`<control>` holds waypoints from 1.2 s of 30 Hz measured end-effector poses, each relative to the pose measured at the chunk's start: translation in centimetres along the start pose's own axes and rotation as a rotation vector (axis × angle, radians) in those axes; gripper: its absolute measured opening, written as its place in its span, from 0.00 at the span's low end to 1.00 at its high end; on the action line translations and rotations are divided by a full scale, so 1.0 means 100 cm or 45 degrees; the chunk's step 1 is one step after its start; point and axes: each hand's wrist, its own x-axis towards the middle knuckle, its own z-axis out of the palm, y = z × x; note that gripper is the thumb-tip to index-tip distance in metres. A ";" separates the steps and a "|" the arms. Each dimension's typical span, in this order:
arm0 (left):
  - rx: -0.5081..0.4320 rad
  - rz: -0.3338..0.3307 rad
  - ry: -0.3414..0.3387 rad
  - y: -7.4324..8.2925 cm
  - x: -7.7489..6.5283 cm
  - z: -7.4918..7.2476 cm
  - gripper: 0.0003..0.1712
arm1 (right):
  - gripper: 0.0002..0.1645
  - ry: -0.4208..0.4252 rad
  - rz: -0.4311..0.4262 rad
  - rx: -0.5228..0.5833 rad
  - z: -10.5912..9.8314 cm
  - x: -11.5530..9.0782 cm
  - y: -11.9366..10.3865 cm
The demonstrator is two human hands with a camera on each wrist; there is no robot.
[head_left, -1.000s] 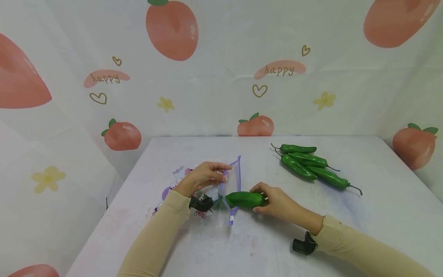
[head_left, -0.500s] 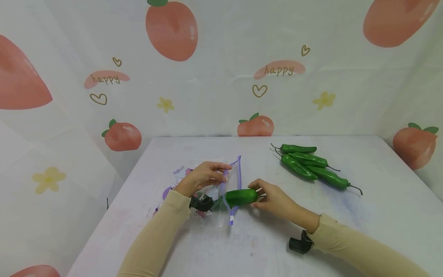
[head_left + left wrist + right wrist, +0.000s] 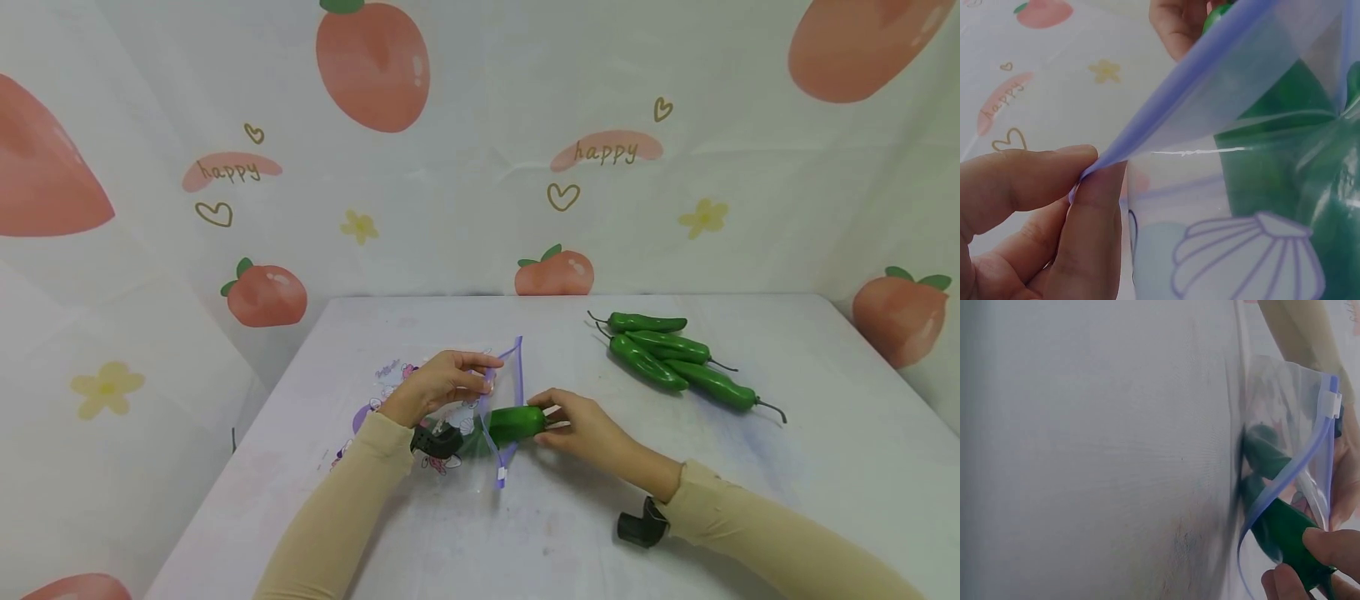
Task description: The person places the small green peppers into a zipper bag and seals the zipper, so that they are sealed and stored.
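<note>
My left hand (image 3: 442, 385) pinches the purple rim of a clear zip bag (image 3: 519, 375) between thumb and fingers, and the bag's mouth gapes to the right. A seashell print (image 3: 1247, 256) shows on its side. My right hand (image 3: 588, 429) holds a green chili pepper (image 3: 521, 422) by its stem end, with its front part through the mouth and inside the bag. Behind the plastic, another green pepper (image 3: 1265, 453) lies within, seen in the right wrist view. A white slider (image 3: 1332, 404) sits at one end of the zip.
Several green peppers (image 3: 660, 354) lie in a loose group at the back right of the white table (image 3: 555, 533). A printed cloth wall (image 3: 465, 208) stands behind the table. Black straps with cameras (image 3: 643, 525) are worn on the wrists.
My right hand has moved left, carrying the pepper further into the bag. The left hand keeps its pinch on the rim, and the pepper group lies as before.
</note>
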 end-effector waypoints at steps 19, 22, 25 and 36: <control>0.029 0.000 0.009 0.001 0.001 0.001 0.28 | 0.19 -0.010 0.041 0.058 0.017 0.013 -0.005; 0.028 0.000 0.014 0.001 0.002 0.001 0.28 | 0.19 0.006 0.049 0.061 0.020 0.015 -0.007; 0.022 0.002 0.013 0.001 0.002 0.001 0.28 | 0.19 0.020 0.031 0.055 0.021 0.016 -0.006; -0.010 0.004 0.003 0.000 0.003 0.001 0.28 | 0.18 -0.012 0.029 0.066 0.025 0.020 -0.006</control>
